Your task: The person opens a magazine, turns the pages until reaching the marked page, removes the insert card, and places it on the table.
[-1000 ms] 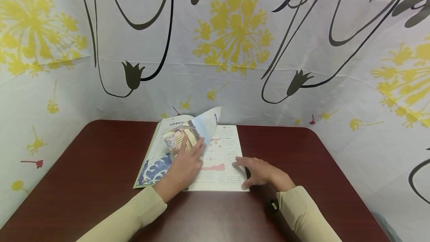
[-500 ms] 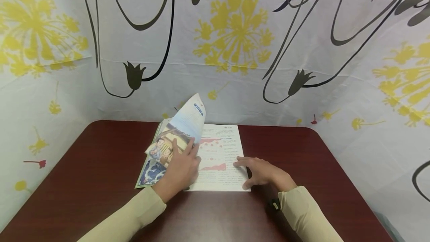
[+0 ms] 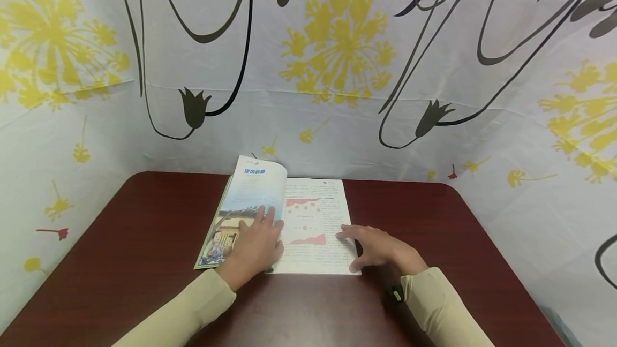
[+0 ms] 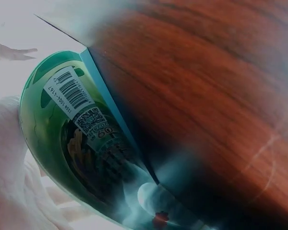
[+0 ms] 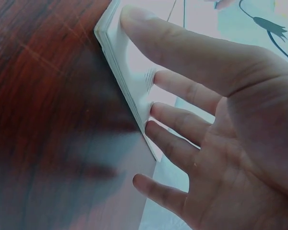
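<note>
An open magazine (image 3: 308,256) lies on the table, its left page (image 3: 253,189) bearing a blue sky picture and two painted figures, its right page printed with text and pink shapes. My left hand (image 3: 257,242) rests with extended fingers on the lower part of the left page, near the spine. In the left wrist view, a curved green cover (image 4: 50,127) with a barcode shows beside that hand. My right hand (image 3: 381,248) is at the right page's outer edge, fingers spread. The right wrist view has its thumb (image 5: 149,28) on the page and several fingertips at the page edge.
The magazine lies on a dark red-brown table (image 3: 308,309) with rounded far corners. Behind it hangs a pale cloth (image 3: 231,63) printed with yellow blossoms and dark stems. A small black object (image 3: 396,293) sits by the right cuff.
The illustrated page, earlier raised and curled, has swung over to the left and now lies nearly flat. My left hand has moved slightly left and down with it; my right hand stays in place.
</note>
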Action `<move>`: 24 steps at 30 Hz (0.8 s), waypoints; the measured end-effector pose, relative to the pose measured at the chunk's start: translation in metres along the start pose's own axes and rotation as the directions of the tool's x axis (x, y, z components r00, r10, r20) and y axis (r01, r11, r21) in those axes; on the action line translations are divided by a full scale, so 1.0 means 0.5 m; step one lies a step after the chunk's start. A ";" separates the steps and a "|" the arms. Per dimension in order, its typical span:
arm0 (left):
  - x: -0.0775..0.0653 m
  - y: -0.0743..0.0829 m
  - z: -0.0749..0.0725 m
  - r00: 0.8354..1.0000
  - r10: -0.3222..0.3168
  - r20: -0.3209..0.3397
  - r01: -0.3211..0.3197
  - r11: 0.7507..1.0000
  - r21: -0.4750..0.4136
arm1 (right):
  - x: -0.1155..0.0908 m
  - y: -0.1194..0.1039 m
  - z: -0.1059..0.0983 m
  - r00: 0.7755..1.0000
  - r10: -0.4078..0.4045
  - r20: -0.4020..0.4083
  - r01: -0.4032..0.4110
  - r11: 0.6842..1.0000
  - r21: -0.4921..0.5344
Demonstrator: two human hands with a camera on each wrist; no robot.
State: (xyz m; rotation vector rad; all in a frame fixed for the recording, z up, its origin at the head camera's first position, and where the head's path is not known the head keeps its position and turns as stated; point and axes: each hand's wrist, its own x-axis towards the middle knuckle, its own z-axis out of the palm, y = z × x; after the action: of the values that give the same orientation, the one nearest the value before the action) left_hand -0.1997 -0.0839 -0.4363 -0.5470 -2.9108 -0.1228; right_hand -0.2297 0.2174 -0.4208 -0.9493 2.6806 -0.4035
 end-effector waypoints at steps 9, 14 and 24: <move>-0.001 -0.006 0.005 0.997 -0.043 0.058 0.046 0.998 -0.039 | 0.024 0.005 -0.014 0.999 0.040 -0.030 -0.038 0.998 0.040; -0.002 -0.011 0.012 0.998 -0.034 0.045 0.036 0.998 -0.055 | 0.061 0.010 -0.022 0.996 0.067 -0.051 -0.065 0.997 0.042; -0.005 -0.013 0.015 0.999 -0.023 0.033 0.024 0.999 -0.027 | 0.152 0.015 -0.016 0.990 0.077 -0.121 -0.070 0.995 0.064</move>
State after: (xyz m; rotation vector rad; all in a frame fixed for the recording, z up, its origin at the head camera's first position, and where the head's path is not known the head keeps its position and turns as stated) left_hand -0.2011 -0.0899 -0.4442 -0.5242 -2.9522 -0.1586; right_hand -0.2936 0.1758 -0.4278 -0.8309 2.7877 -0.5396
